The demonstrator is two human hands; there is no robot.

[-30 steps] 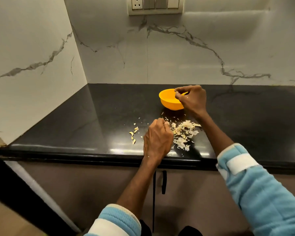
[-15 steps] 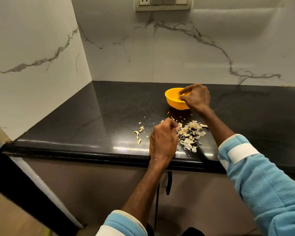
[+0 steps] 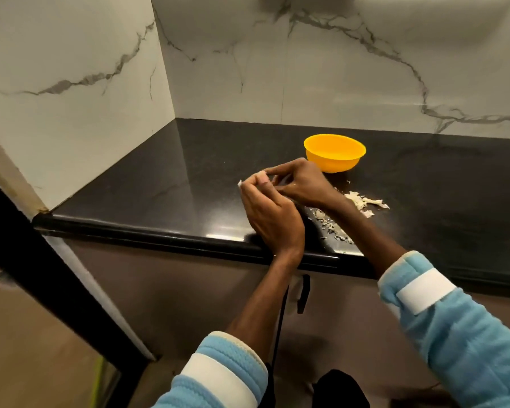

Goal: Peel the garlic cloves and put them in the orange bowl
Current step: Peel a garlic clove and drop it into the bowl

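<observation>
The orange bowl (image 3: 334,153) stands on the black counter (image 3: 159,187), toward the back; I cannot see its contents. My left hand (image 3: 270,213) and my right hand (image 3: 299,184) meet in front of the bowl, above the counter. Between their fingertips is a small pale garlic clove (image 3: 261,174), pinched by both hands and mostly hidden by my fingers. A whitish bit of skin (image 3: 240,183) sticks out at the left of my left fingers.
A heap of pale garlic skins (image 3: 362,201) lies on the counter right of my hands, with darker scraps (image 3: 330,226) trailing to the front edge. Marble walls close the counter at the left and back. Below the edge is a cabinet door with a black handle (image 3: 304,293).
My right hand has left the bowl and come back to the left hand. The left hand has risen off the counter with a clove. The camera has swung left and downward.
</observation>
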